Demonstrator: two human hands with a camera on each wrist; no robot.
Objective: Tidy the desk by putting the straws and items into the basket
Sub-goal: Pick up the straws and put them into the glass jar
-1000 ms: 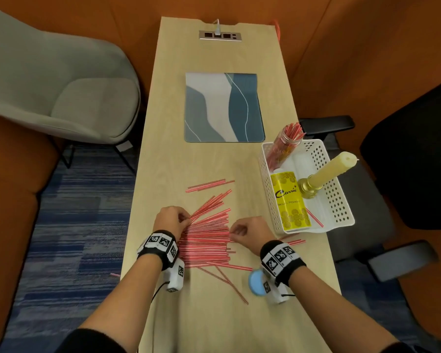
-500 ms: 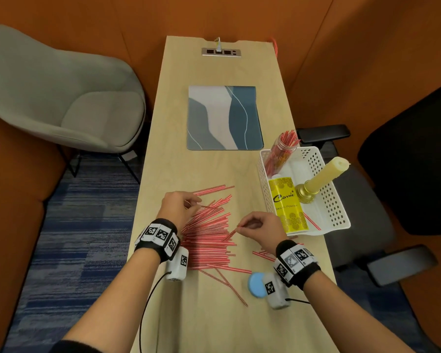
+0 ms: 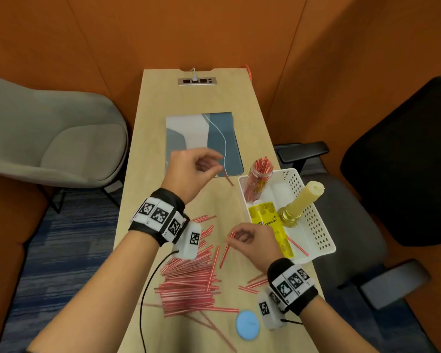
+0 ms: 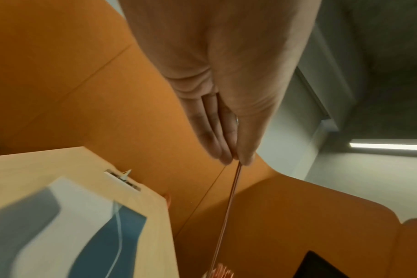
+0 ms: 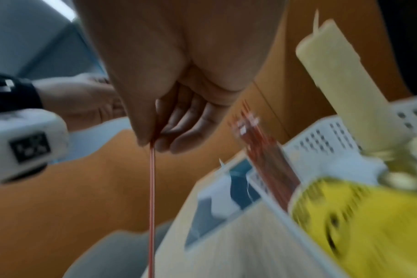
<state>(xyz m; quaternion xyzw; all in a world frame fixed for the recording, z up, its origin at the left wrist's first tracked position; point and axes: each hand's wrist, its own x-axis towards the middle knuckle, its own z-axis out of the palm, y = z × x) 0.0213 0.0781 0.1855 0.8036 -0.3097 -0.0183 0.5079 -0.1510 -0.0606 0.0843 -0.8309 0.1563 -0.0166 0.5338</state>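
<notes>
A heap of red-and-white straws [image 3: 189,284] lies on the wooden desk [image 3: 148,200]. My left hand [image 3: 196,169] is raised over the mat's near edge and pinches one straw [image 4: 226,216] between thumb and fingertips; the straw hangs toward the jar. My right hand [image 3: 252,244] hovers left of the white basket [image 3: 316,225] and pinches another straw [image 5: 152,197] [image 3: 225,250]. The basket holds a clear jar of straws [image 3: 257,179], a yellow packet [image 3: 267,220] and a candle in a gold holder [image 3: 301,200].
A blue-and-white mat [image 3: 201,141] lies mid-desk, with a power socket strip [image 3: 197,81] at the far end. A blue round disc [image 3: 247,326] sits near the front edge. A grey chair [image 3: 51,138] stands left, a black office chair [image 3: 405,161] right.
My left hand has lifted off the straw heap with a straw and travelled forward and right toward the jar. My right hand has picked a straw up and risen beside the basket.
</notes>
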